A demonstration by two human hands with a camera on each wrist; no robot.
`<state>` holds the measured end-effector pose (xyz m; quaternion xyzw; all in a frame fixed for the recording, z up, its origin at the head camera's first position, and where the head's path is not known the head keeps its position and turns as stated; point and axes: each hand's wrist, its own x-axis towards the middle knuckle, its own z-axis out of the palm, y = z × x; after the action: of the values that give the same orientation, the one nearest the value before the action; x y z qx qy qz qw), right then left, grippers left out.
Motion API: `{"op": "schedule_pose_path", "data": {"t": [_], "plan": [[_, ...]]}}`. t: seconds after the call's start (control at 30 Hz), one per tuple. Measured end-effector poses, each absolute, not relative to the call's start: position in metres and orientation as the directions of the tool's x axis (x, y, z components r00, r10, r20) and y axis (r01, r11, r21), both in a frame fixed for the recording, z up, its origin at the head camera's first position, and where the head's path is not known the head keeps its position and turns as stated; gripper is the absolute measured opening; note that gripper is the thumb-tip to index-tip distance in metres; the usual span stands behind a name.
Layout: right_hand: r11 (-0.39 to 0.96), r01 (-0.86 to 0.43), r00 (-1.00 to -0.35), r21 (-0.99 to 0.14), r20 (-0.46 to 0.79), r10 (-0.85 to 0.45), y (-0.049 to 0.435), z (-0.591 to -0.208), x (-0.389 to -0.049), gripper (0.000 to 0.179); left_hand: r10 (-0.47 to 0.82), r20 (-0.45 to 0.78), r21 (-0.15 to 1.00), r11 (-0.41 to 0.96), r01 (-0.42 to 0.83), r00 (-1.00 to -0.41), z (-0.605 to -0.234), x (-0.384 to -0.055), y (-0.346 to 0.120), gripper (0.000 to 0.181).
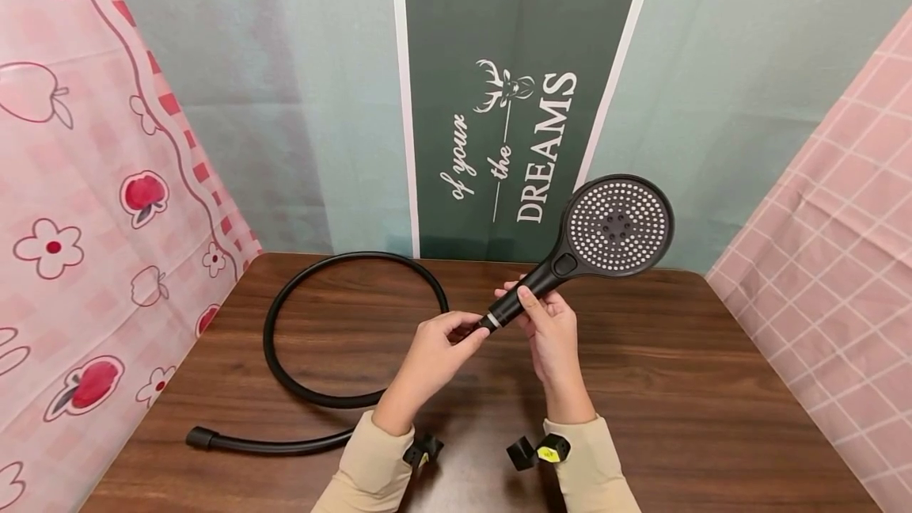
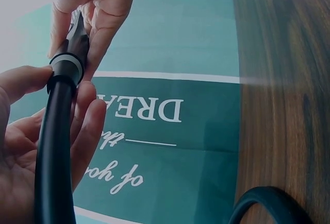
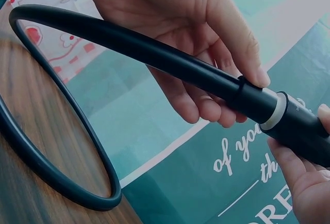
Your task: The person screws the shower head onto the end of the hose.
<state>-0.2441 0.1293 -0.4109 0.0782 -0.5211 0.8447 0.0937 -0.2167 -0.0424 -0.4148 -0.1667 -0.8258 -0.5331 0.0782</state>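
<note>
A black shower head (image 1: 618, 226) with pale nozzles is held up at a tilt over the table, its face turned toward the head camera. My right hand (image 1: 552, 331) grips its handle (image 1: 523, 297), thumb on top. At the handle's lower end, my left hand (image 1: 442, 347) pinches the black hose's end fitting (image 3: 252, 100) between thumb and fingers. A whitish ring (image 3: 276, 112) shows between fitting and handle; how far they are joined I cannot tell. From there the black hose (image 1: 267, 331) loops across the table at the left, ending in a free connector (image 1: 202, 438).
The brown wooden table (image 1: 677, 386) has a green cloth backdrop (image 1: 342, 101) with white lettering behind it. Pink patterned cloths hang at the left (image 1: 85, 204) and right (image 1: 841, 260). A small black device (image 1: 537, 450) is strapped at each wrist.
</note>
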Motion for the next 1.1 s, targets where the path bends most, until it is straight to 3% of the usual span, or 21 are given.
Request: {"op": "schedule_pose_path", "data": {"t": [1.1], "plan": [[-0.440, -0.232, -0.972, -0.868, 0.225, 0.070, 0.1272, -0.4115, -0.2450, 0.008, 0.195, 0.300, 0.860, 0.368, 0.353, -0.934, -0.4151, -0.2172, -0.0438, 0.023]]}}
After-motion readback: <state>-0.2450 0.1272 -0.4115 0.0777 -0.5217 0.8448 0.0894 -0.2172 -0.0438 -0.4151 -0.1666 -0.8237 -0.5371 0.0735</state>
